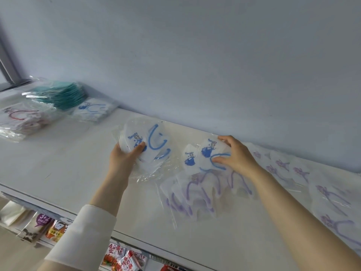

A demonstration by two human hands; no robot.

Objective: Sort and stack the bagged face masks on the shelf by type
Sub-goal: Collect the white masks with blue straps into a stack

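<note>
Thumb down on top, fingers curled under: gripping a blue bundle (150,143) in the left hand (125,157), over the middle of the shelf (58,163). Pinching a loose blue bag (208,151) with the right hand (234,153), fingertips hooked on its far edge, thumb on the ear loop, close to the shelf's back edge. Touching that one, a second blue bag (189,160). Toward the shelf's front, a fanned overlap of purple bags (195,192), and more purple (328,196) strewn to the shelf's right end. Over at the shelf's left end, sorting well begun by the look of it: a tall green stack (62,94), a blue stack (91,109) beside it, a pink stack (19,118) nearer the front. Roughly halfway, at a guess: blues nearly gathered, purples not yet stacked at all. Impossible to count the bags in the bundle through the plastic glare. Too blurred at the left end to judge how neat those stacks are. Cut off at the right, the purple spread; hidden under the shelf's front lip, all but the tops of some snack packs (121,259).
</note>
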